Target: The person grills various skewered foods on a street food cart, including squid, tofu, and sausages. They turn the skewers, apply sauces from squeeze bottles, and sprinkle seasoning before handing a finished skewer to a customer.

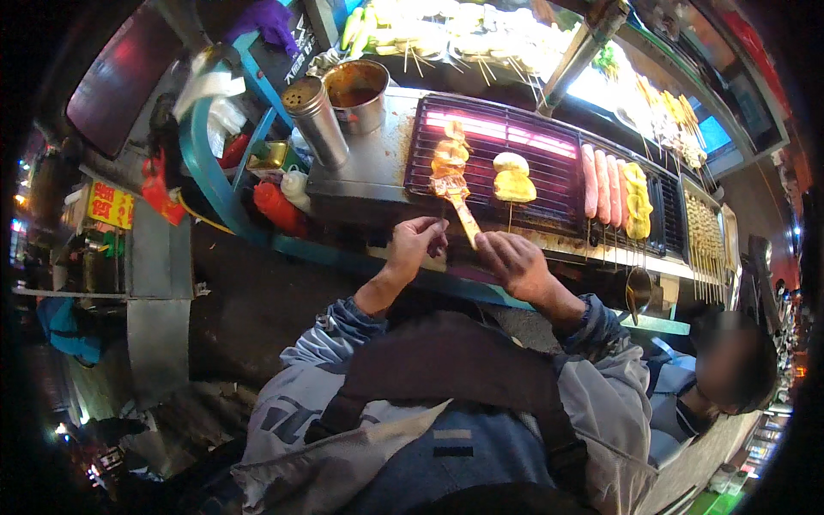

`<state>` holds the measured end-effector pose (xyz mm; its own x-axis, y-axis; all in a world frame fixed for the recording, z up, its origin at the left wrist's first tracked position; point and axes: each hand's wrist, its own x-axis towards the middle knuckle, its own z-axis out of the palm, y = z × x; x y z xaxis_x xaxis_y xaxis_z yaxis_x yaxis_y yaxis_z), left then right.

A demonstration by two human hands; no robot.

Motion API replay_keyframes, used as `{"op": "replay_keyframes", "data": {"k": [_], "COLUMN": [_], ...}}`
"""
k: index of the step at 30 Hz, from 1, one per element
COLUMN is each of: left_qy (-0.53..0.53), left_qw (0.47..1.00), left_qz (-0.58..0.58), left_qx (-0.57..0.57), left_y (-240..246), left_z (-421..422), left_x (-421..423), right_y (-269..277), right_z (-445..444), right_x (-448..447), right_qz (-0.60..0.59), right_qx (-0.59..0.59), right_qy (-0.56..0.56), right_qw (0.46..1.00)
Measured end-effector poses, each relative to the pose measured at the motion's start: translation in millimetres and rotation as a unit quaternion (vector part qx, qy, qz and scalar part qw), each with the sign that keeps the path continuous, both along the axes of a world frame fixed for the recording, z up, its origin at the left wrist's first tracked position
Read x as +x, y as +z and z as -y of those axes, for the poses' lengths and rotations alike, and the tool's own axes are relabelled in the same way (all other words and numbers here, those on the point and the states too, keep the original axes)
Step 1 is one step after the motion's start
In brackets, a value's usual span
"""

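My left hand (412,248) pinches the thin stick of a food skewer at the grill's front edge. The skewer's browned, glossy pieces (450,154) lie over the left part of the wire grill (553,205), which glows pink at the back. In my right hand (520,265) is the handle of a basting brush (465,214). Its sauce-stained bristles touch the lowest piece on that skewer. Just to the right, a second skewer with pale yellow rounds (514,179) rests on the grill, its stick pointing towards me.
Left of the grill stand a metal shaker (318,129), a sauce pot (380,96) and red and white squeeze bottles (273,205). Sausages (602,187) and a yellow skewer (637,199) lie further right. Behind are trays of skewers (438,48). A person (676,393) is at my right.
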<state>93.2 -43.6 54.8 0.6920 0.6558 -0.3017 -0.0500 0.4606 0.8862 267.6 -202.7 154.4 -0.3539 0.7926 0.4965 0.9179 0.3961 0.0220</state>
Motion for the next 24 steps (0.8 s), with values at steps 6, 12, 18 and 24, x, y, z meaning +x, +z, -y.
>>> {"op": "replay_keyframes", "data": {"k": [6, 12, 18, 24], "left_qy": [0.017, 0.393, 0.329, 0.272], "left_qw": [1.000, 0.757, 0.814, 0.866], "left_qz": [0.012, -0.084, 0.014, 0.123], "left_qx": [-0.001, 0.515, 0.479, 0.401], "left_y": [8, 58, 120, 158], "left_z": [3, -80, -190, -114], "left_x": [-2, -42, -50, -65], "right_y": [36, 89, 82, 43], "right_z": [-17, -126, -273, -208], "right_x": [8, 12, -5, -60], "right_qz": [-0.128, -0.245, -0.170, -0.335], "right_qx": [0.072, 0.159, 0.044, -0.001], "right_qy": [-0.053, -0.145, -0.121, 0.026], "right_qw": [0.988, 0.945, 0.977, 0.942]}}
